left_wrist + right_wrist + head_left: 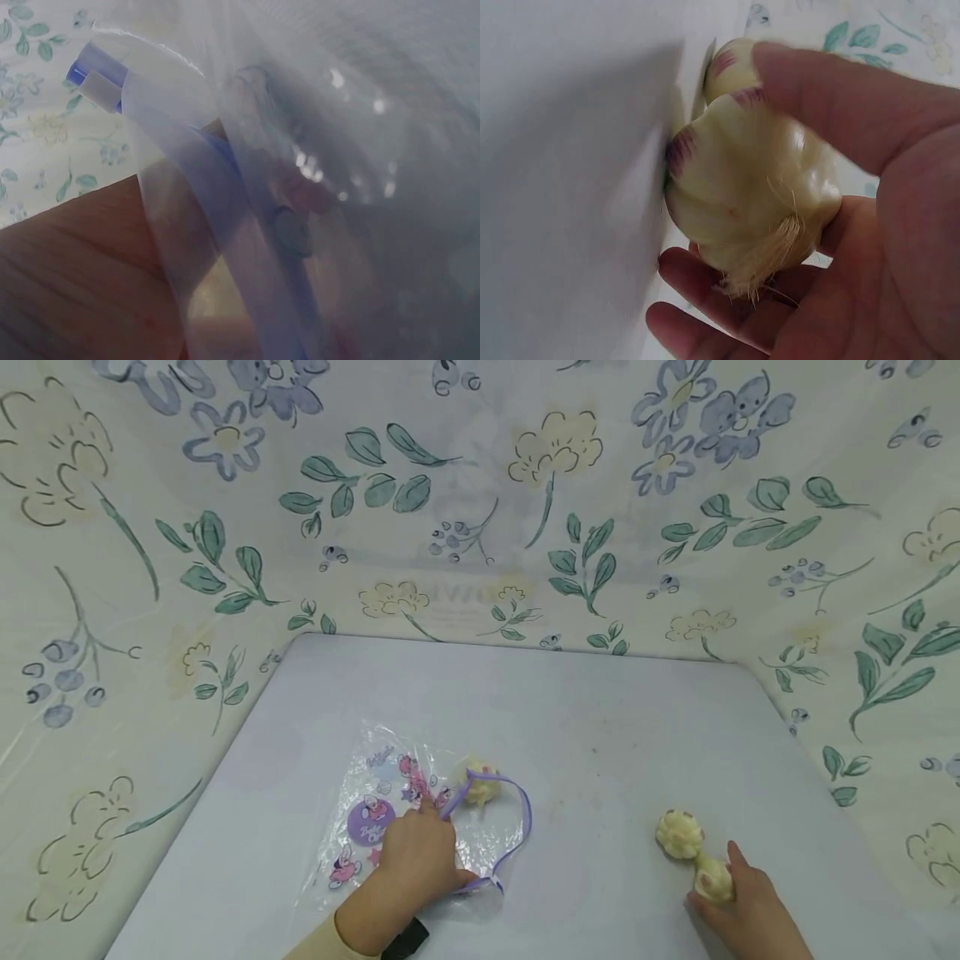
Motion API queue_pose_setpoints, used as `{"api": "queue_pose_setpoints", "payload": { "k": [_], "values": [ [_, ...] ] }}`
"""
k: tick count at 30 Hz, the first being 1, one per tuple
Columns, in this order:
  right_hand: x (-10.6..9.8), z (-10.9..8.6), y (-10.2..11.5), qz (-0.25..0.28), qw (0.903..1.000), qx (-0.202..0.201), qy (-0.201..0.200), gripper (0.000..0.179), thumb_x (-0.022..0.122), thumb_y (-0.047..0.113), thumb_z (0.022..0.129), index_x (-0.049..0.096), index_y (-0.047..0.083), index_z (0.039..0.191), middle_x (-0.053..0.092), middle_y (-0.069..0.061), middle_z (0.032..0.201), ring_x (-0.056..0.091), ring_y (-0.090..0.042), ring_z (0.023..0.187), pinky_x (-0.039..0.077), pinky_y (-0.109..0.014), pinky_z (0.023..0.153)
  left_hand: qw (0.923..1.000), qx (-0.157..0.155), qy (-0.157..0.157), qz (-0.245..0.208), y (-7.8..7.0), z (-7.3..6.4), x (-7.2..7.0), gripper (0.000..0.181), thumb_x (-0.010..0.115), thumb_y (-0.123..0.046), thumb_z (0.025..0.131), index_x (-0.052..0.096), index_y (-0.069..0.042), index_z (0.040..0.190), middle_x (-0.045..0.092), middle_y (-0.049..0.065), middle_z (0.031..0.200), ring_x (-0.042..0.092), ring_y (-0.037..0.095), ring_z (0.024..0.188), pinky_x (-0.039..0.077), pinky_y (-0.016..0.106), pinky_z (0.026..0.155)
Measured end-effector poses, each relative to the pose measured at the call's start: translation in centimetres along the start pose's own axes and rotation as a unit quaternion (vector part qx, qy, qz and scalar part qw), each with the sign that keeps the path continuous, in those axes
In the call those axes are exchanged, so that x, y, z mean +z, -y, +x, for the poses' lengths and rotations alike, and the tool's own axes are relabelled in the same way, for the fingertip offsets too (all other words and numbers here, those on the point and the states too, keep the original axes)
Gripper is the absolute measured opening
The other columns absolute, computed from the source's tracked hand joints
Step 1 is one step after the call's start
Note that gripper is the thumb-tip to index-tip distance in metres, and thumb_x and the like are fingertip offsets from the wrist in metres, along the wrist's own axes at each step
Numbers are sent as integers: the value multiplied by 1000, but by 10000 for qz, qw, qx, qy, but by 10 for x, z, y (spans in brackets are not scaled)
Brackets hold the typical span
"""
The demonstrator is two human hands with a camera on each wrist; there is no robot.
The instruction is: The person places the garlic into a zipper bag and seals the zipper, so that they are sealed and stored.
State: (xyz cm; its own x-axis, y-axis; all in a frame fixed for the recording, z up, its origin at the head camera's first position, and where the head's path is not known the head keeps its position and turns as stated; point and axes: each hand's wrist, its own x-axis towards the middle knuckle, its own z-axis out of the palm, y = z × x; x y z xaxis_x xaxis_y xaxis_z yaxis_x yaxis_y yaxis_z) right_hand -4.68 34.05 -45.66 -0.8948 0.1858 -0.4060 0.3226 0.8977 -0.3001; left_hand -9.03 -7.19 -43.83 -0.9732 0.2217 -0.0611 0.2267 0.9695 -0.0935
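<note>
My left hand (pixel 420 852) holds a clear plastic zip bag (pixel 337 814) printed with pink and purple cartoon figures. Its thumb is at the near side of the bag's purple zip strip (pixel 525 827), and the mouth gapes in a loop toward the right. Behind that strip shows a pale garlic bulb (pixel 483 787). In the left wrist view, cloudy plastic (pixel 337 150) covers part of the hand. At the right, my right hand (pixel 753 906) grips another garlic bulb (pixel 742 172), cream with purple streaks and dry roots, between thumb and fingers. Just beyond it is another bulb (pixel 680 833).
A white table (pixel 555 702) carries everything, with a few small dark specks near its middle. Floral-patterned cloth (pixel 480 527) rises behind and at both sides. Beside the left wrist is a black object (pixel 405 939), partly hidden by the arm.
</note>
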Motion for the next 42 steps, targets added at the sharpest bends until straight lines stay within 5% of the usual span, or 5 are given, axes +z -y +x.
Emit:
{"api": "queue_pose_setpoints", "payload": {
  "k": [10, 21, 28, 36, 42],
  "values": [
    [-1, -8, 24, 406, 9959, -432, -686, 109, 86, 51, 75, 31, -4, 152, 57, -28, 126, 62, -31, 102, 54, -51, 85, 10000, -23, -45, -85, 0, -1, 3, 92, 81, -77, 58, 76, 3, 103, 64, 29, 129, 67, 34, 79, 53, 42, 56],
    [-2, -19, 41, 686, 9850, -1011, -1222, 84, 85, 41, 79, 49, 1, 142, 58, -23, 130, 66, -30, 104, 59, -43, 81, 9999, -39, 99, -57, -1, -1, 2, 93, 79, -78, 59, 76, 2, 106, 64, 29, 131, 68, 36, 86, 55, 42, 60],
    [3, -25, 59, 818, 9602, -1962, -1813, 77, 87, 29, 79, 53, 9, 145, 61, -12, 121, 66, -22, 102, 59, -32, 78, 9999, -43, 95, -69, 0, -1, 3, 92, 79, -78, 59, 76, 1, 106, 64, 29, 131, 68, 35, 84, 54, 41, 59],
    [13, -22, 92, 1255, 9102, -3075, -2474, 79, 91, 18, 74, 53, 18, 144, 63, 3, 125, 67, -2, 92, 56, -22, 87, 9999, -28, 154, -24, 0, -1, 2, 93, 78, -79, 59, 76, 0, 107, 63, 28, 133, 68, 35, 84, 54, 40, 58],
    [21, -20, 117, 1535, 8802, -3702, -2543, 75, 93, 14, 70, 58, 14, 136, 66, 6, 122, 67, -3, 90, 46, -43, 108, 10000, 19, 46, 51, 0, -1, 3, 93, 78, -80, 59, 77, 0, 106, 65, 27, 131, 69, 34, 83, 54, 39, 57]
  ]
}}
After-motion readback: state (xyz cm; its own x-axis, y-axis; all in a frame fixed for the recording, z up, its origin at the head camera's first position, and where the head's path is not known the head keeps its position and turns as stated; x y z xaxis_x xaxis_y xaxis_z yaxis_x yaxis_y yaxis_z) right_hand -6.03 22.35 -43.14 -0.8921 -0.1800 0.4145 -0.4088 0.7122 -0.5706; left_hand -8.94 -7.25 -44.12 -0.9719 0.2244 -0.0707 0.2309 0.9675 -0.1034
